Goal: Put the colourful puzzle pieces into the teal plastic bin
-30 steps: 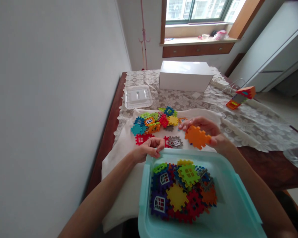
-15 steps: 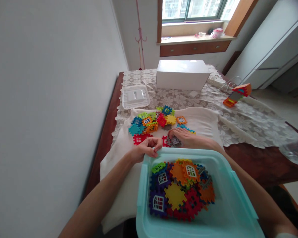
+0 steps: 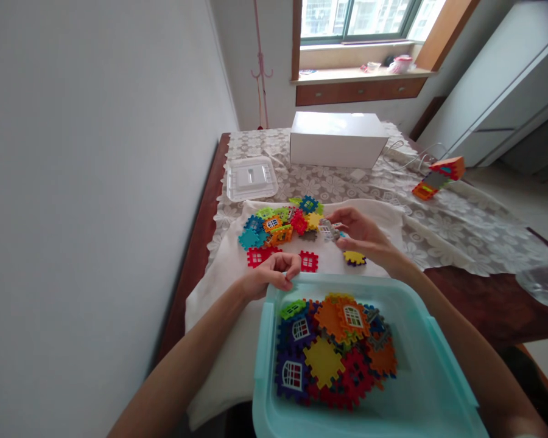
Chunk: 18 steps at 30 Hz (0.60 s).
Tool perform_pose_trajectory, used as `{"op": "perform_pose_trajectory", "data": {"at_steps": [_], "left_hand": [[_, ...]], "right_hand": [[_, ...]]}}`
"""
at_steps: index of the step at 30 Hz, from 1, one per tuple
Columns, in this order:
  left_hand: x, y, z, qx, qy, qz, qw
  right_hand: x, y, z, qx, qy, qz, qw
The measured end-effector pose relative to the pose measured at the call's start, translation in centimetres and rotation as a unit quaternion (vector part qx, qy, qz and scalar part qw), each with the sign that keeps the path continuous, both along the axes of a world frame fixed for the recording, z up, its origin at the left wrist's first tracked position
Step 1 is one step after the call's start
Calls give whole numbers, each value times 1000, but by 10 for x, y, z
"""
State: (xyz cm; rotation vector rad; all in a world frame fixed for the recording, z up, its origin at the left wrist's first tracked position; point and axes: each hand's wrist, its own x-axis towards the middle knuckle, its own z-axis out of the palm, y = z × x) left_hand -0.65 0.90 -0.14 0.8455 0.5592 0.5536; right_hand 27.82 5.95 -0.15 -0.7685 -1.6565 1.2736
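Note:
My left hand [image 3: 276,272] is closed on the far left rim of a turquoise plastic bin [image 3: 438,377]. Inside the bin lies a heap of toothed building tiles, among them a yellow tile [image 3: 324,362] and a purple window tile [image 3: 292,374]. Beyond the bin, my right hand [image 3: 363,234] has a grey window tile [image 3: 327,230] between thumb and fingers, beside a pile of mixed tiles [image 3: 274,225] on white cloth. Close to the bin's far rim are a red window tile [image 3: 309,261] and a yellow tile with purple beneath [image 3: 355,258].
A white box [image 3: 335,146] stands at the back of the table, with a clear plastic lid [image 3: 252,178] to its left. An assembled tile piece [image 3: 438,176] and a cable are at the right. White cloth [image 3: 228,322] covers the lace tablecloth; a wall runs along the left.
My right hand has lifted the grey window tile off the cloth near the bin and moved it away from me, towards the pile. My left hand stays on the rim.

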Motion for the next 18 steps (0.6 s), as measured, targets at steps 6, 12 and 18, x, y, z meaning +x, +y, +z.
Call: {"op": "perform_pose_trajectory", "data": {"at_steps": [6,12,18], "left_hand": [[-1,0,-1,-7,2,-1,1000],[1,-1,0,-6,-9,4,1000],[1,-1,0,-3,-17,-1,1000]], "right_hand": [[6,-15,19,22,52,204,977],[31,-6,36,65,-177,130,973],[61,2,9,33,-480,23,876]]}}
